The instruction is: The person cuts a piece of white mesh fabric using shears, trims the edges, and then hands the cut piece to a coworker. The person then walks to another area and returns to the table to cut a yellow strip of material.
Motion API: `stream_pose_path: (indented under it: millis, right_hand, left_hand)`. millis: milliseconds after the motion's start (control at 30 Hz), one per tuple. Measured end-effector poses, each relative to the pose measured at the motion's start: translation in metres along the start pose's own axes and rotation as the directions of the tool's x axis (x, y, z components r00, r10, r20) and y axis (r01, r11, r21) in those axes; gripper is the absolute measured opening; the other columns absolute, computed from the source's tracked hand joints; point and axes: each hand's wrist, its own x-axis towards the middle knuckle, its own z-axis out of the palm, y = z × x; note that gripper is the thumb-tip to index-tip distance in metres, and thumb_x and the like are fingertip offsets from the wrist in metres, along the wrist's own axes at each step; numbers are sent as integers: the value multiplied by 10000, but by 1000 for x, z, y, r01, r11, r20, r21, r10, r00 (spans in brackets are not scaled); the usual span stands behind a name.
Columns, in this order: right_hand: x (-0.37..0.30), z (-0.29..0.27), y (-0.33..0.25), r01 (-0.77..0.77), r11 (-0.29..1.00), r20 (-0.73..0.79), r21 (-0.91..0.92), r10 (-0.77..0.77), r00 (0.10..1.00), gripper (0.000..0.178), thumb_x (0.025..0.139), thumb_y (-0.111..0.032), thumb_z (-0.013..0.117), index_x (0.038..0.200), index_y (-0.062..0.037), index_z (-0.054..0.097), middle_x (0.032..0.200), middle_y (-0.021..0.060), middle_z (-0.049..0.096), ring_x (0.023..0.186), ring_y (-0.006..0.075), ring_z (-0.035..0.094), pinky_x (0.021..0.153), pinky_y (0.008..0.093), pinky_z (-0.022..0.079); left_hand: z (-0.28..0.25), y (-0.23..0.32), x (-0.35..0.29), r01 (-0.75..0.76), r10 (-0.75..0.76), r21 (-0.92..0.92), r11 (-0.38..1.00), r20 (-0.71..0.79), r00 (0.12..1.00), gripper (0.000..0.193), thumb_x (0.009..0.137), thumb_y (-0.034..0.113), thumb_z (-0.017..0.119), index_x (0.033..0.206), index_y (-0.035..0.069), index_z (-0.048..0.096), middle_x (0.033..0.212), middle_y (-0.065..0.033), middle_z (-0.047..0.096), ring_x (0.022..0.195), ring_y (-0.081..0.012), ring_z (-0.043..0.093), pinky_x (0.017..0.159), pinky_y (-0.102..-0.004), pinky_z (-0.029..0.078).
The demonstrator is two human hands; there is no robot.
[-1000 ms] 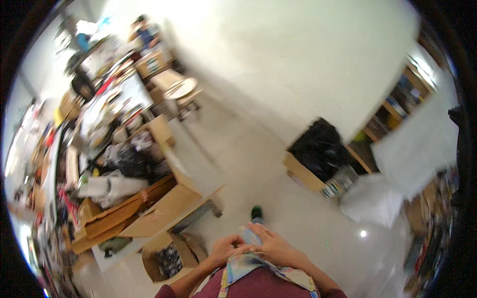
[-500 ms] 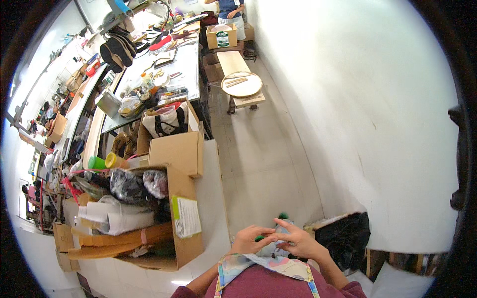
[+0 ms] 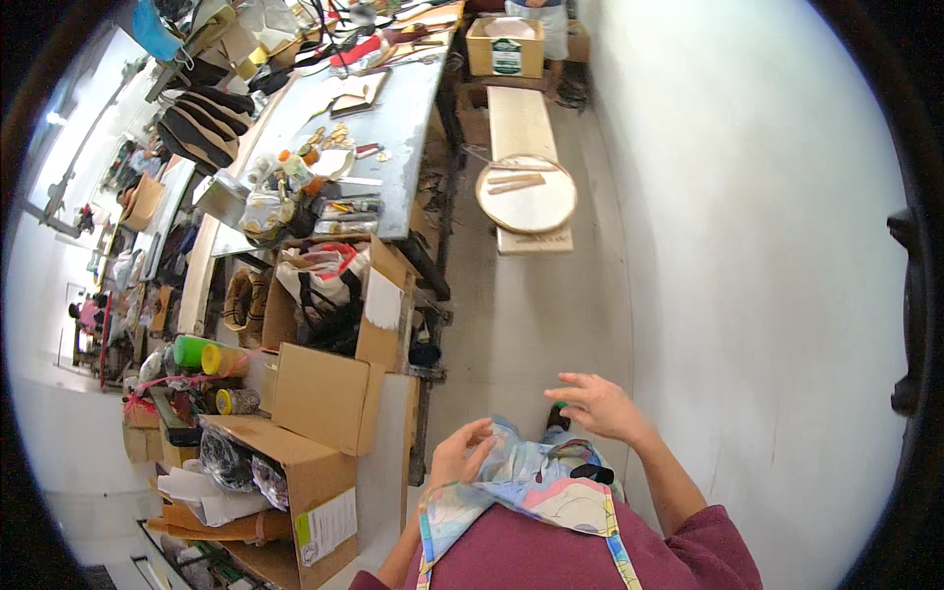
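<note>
My left hand is in front of my body with its fingers apart and nothing in them. It hovers beside the pastel patterned apron; whether it touches the cloth I cannot tell. Farther to the right and slightly ahead, my right hand is raised with fingers stretched out, holding nothing. Below its fingertips, down by the floor, shows a dark shoe with a bit of green, partly covered. A gap separates the two hands.
Ahead stands a narrow wooden bench bearing a round tray with wooden strips. Open cardboard boxes crowd the left, beside a cluttered worktable. A white wall bounds the right. Another person stands far ahead behind a carton.
My hands, close together before, have parted; the right has moved up and to the right. The view has shifted forward, bringing the bench and round tray nearer.
</note>
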Motion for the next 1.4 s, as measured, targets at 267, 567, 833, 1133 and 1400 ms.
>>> stream_pose_path:
  millis: [267,567,833,1133,1400]
  right_hand:
    - [242,10,186,-149,987,284,-68,162,945,392,874,-239,685,1264,-198,688,1325,147,630,1207,340,601,1016,434,493]
    - [301,50,328,-781,611,356,127,707,611,387,807,-241,720,1170,-107,735,1139,124,739,1070,267,694,932,388,535]
    - [532,-40,294,-739,604,543,298,529,652,443,828,-159,688,1259,-55,693,968,53,742,826,176,654,767,352,529]
    - [963,-196,228,48,966,75,254,-69,995,328,860,-171,643,1167,-89,726,1104,176,727,995,302,711,894,395,550]
    - [1242,-181,128,653,735,587,184,-615,527,419,875,-321,690,1213,-75,693,1177,203,695,1061,380,663,952,442,513]
  left_hand:
    - [-44,-45,113,352,-390,-220,910,-159,907,343,900,138,768,1209,15,683,1048,-98,741,915,-141,704,792,-289,572]
    - [-192,-2,348,349,-369,-122,929,-255,894,332,924,68,700,1244,-13,662,1107,-121,732,971,-159,695,855,-302,552]
    - [-263,20,470,378,-429,-251,891,-198,881,347,949,114,702,1274,8,640,1122,-88,722,1008,-147,676,878,-284,529]
    - [-314,54,651,276,-396,-322,906,-407,823,321,958,123,690,1250,0,640,1143,-63,713,964,-128,671,848,-284,538]
    - [-231,19,862,684,-442,-128,718,-843,306,409,845,211,725,1228,84,654,1298,-160,609,1199,-363,575,1000,-476,470]
